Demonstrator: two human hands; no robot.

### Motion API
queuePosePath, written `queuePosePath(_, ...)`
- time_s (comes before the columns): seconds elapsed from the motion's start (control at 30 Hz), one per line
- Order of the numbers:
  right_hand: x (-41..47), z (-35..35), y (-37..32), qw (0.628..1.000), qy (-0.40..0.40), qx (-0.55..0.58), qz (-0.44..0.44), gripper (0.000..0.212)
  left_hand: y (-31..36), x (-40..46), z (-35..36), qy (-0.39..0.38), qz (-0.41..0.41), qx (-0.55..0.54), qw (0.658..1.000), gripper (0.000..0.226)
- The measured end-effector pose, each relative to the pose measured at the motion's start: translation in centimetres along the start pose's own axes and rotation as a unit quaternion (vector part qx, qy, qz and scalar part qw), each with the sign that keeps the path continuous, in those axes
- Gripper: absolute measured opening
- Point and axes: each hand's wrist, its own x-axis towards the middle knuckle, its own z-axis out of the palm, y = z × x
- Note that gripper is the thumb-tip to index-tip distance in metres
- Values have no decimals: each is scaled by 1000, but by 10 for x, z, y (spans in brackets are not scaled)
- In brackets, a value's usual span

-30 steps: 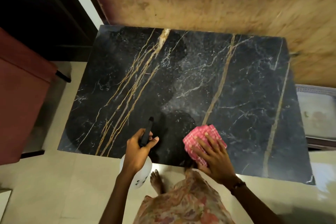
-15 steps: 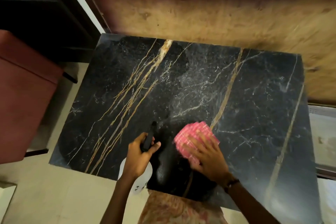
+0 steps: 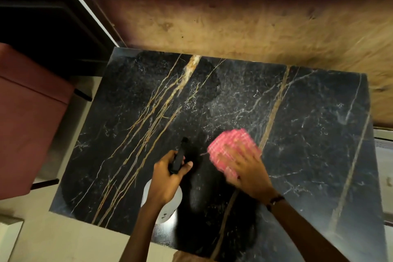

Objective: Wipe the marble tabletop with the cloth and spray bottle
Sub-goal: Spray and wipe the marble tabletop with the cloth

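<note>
The black marble tabletop (image 3: 308, 125) with gold and white veins fills the middle of the head view. My right hand (image 3: 246, 172) presses a pink checked cloth (image 3: 229, 144) flat on the marble near the front centre; both are motion-blurred. My left hand (image 3: 168, 178) grips a spray bottle (image 3: 170, 204) with a white body and a black nozzle, held over the near edge just left of the cloth. The nozzle points away from me. Duller, misted patches show on the marble around its centre.
A reddish-brown upholstered seat (image 3: 27, 125) stands to the left of the table. A wooden panel (image 3: 234, 19) runs along the far side. Dark furniture (image 3: 38, 15) is at the upper left. Pale tiled floor (image 3: 49, 238) shows at the lower left. A light-coloured object (image 3: 382, 155) borders the right.
My right hand has slid the cloth away from the near edge toward the table's middle. My left hand with the bottle followed over the marble. The view has moved closer.
</note>
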Motion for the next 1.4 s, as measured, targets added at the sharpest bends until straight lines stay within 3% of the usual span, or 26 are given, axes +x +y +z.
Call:
queuePosePath(0.13,93,-9,14,986,22,-3,163,66,9,19,6,-4,4,-2,1000,11)
queuePosePath(0.23,142,-2,-14,996,11,8,91,58,22,34,11,-5,23,19,1000,12)
queuePosePath(0.4,79,5,17,998,25,-2,-53,66,37,58,17,8,40,15,999,14)
queuePosePath(0.47,76,-3,58,999,34,-18,3,71,41,68,19,10,28,11,999,12)
queuePosePath(0.53,109,-14,84,992,38,-27,117,70,43,75,22,6,22,3,1000,12)
queuePosePath(0.63,185,-19,78,974,24,11,225,66,46,83,24,5,27,-2,1000,12)
queuePosePath(0.7,213,-14,56,984,4,25,174,64,47,88,26,9,27,-5,1000,13)
queuePosePath(0.77,204,-6,45,999,-11,-5,42,61,49,92,28,14,29,-3,999,14)
queuePosePath(0.87,164,-7,79,997,13,-40,-71,66,52,97,29,9,26,-33,999,14)
queuePosePath(0.93,157,-13,115,999,33,-42,-5,67,54,100,29,12,26,-40,999,13)
queuePosePath(1.03,206,-24,131,982,31,-11,183,64,56,104,30,14,37,-32,999,12)
queuePosePath(1.1,254,-21,109,977,25,9,211,63,57,106,31,12,47,-27,998,12)
queuePosePath(1.23,294,-3,54,998,-13,1,66,61,62,108,35,15,61,-7,998,14)
queuePosePath(1.4,222,-4,66,998,1,-11,-54,59,66,110,48,6,60,-6,998,14)
